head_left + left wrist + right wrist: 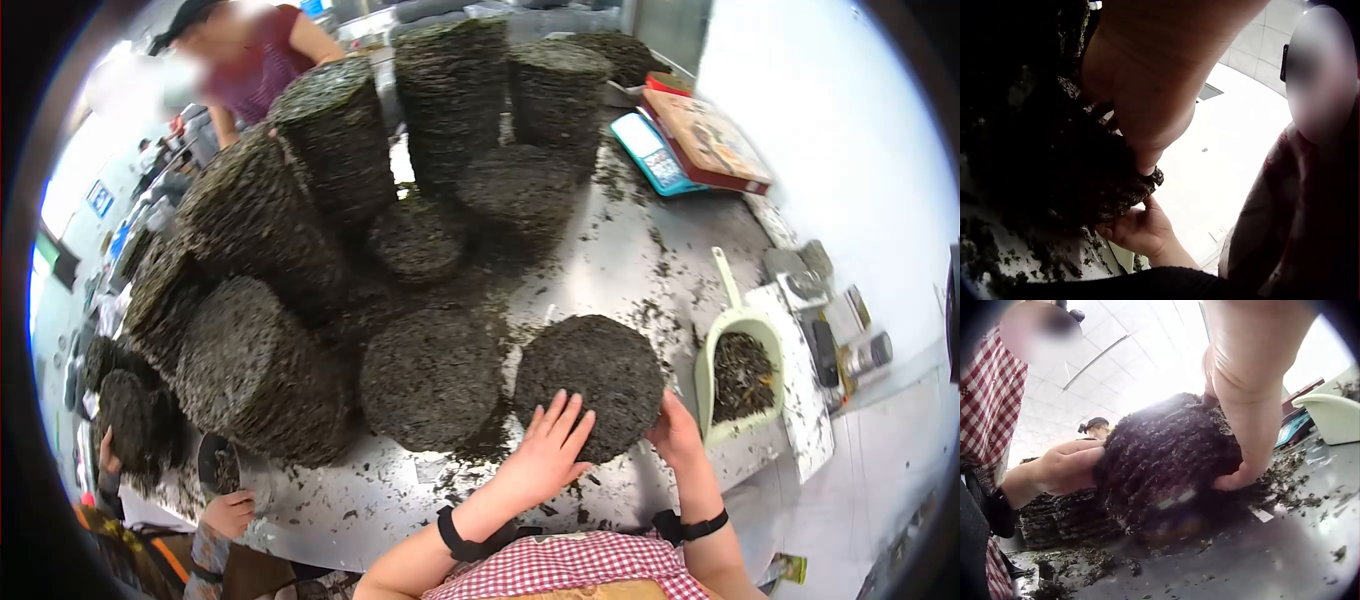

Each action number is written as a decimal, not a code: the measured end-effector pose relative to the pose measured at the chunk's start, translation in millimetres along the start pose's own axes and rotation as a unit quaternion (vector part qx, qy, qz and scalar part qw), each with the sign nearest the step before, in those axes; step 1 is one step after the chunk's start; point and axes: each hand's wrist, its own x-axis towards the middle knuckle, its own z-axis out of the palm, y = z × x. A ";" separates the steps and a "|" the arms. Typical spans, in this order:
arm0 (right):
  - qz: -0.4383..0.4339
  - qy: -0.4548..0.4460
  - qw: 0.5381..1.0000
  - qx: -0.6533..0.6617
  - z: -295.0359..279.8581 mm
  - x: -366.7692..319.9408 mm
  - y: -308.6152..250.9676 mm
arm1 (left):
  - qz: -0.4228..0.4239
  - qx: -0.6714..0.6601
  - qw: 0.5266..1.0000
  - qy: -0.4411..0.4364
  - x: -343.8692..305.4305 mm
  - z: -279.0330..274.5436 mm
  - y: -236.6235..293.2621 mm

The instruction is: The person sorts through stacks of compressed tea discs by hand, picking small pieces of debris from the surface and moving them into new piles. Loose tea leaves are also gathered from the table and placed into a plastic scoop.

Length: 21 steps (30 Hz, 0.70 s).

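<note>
A round stack of dark dried seaweed sheets (592, 365) sits at the table's near side, in front of the person's checked apron. The left hand (548, 445) lies across the near part of its top face, fingers extended and spread. At the right edge is the right hand (678, 430), holding the stack's side. In the right wrist view, the right hand's thumb (1235, 480) is against the layered side, and its other fingers reach behind the stack. The left wrist view has the left hand (1141, 94) over the dark stack and the right hand (1147, 231) along its rim.
Several tall seaweed stacks (450, 100) crowd the left and back of the metal table. A pale green dustpan (704, 380) with scraps stands right, near a blue scale (640, 150) and a box (710, 140). Another person's hand (230, 512) is at lower left.
</note>
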 end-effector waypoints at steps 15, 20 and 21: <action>-0.087 0.122 0.956 -0.253 -2.7 -19.7 -19.8 | -0.282 -0.188 0.811 0.478 -78.5 -117.5 -52.1; -0.370 0.063 0.781 -0.499 52.2 -43.2 -48.5 | -0.211 -0.335 0.908 0.139 -67.5 -56.5 12.9; -0.361 0.013 0.760 -0.540 63.4 -43.4 -47.6 | -0.243 -0.368 0.891 0.107 -65.4 -23.7 7.7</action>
